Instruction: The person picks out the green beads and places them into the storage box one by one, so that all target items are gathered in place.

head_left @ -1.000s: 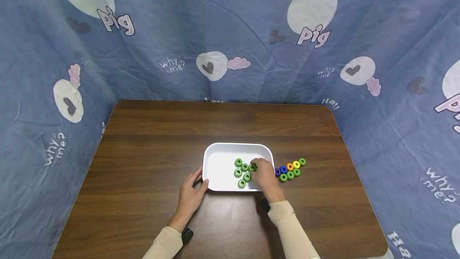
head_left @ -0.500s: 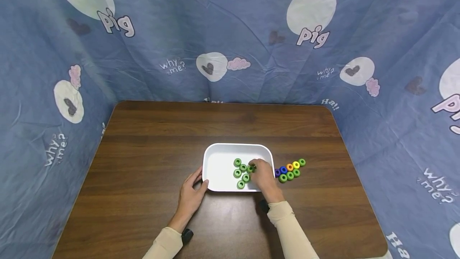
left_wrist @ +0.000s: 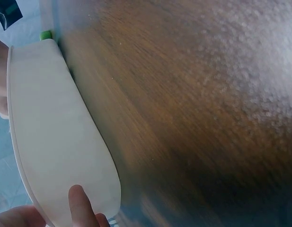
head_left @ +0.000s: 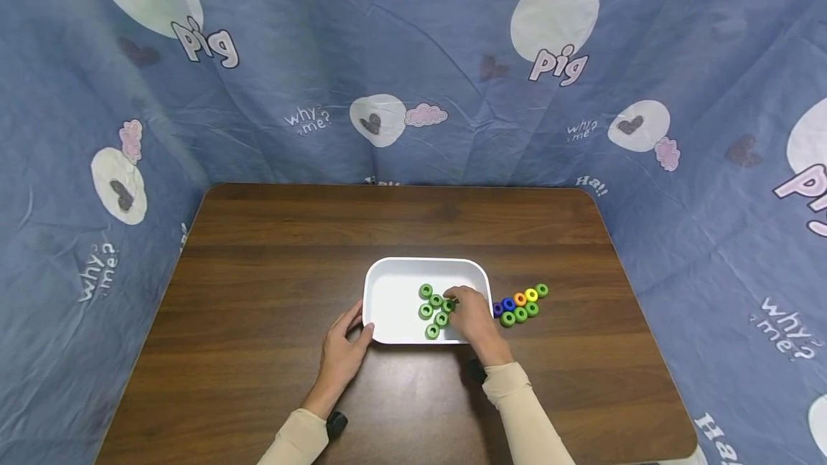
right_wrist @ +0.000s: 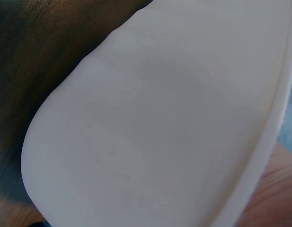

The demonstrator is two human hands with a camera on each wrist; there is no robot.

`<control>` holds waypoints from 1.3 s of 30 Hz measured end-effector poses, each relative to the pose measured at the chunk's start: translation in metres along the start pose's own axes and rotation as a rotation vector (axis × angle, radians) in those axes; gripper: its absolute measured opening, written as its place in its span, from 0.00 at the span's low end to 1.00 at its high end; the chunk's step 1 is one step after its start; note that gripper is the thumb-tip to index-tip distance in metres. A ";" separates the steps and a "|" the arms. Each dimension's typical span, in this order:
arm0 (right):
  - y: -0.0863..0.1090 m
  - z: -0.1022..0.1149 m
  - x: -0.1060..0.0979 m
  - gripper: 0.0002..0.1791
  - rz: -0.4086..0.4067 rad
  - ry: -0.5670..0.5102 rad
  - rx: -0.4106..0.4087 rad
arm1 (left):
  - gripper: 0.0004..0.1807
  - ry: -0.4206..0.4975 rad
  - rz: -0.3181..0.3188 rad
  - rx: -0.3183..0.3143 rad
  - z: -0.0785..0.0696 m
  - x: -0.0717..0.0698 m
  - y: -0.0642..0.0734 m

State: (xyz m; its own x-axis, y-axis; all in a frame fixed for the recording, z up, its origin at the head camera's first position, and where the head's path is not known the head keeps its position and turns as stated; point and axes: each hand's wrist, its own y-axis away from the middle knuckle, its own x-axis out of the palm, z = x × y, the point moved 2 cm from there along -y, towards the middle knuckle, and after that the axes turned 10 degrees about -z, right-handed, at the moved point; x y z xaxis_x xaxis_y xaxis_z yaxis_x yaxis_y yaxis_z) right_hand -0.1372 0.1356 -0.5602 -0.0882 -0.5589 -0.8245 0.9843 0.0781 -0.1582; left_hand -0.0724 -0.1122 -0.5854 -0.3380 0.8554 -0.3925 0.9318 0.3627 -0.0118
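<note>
A white tray (head_left: 394, 307) stands on the table, holding several green ring-shaped beads (head_left: 426, 311) in its right half. My left hand (head_left: 344, 354) holds the tray's near left corner; in the left wrist view a finger (left_wrist: 80, 203) lies against the outer wall. Reaching over the near right rim, my right hand (head_left: 474, 318) is inside the tray with curled fingers, pinching a green bead (head_left: 449, 305) at the cluster's right side. The right wrist view shows mostly the tray's outer wall (right_wrist: 150, 123), so the right fingertips are hidden there.
Right of the tray, touching beads lie in two slanting rows on the table (head_left: 271, 293): a purple, a blue (head_left: 508, 304), an orange (head_left: 520, 299), a yellow (head_left: 531, 295) and several green ones (head_left: 520, 314). A blue printed cloth (head_left: 258, 56) hangs behind the table.
My right fingers have shifted slightly left and toward me with the bead, and the other green beads in the tray have slid a little left. The left hand has stayed put.
</note>
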 end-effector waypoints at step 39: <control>0.045 -0.114 -0.080 0.20 -0.321 -0.154 0.545 | 0.29 0.013 0.031 -0.046 -0.001 0.000 0.000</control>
State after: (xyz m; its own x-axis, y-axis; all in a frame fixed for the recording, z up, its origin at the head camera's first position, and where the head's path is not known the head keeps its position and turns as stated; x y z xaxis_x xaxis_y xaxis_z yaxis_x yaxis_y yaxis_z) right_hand -0.1031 0.2782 -0.5636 -0.4074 -0.5996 -0.6888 0.8527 -0.5199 -0.0517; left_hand -0.0725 -0.1118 -0.5843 -0.3108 0.8712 -0.3800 0.9350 0.3522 0.0426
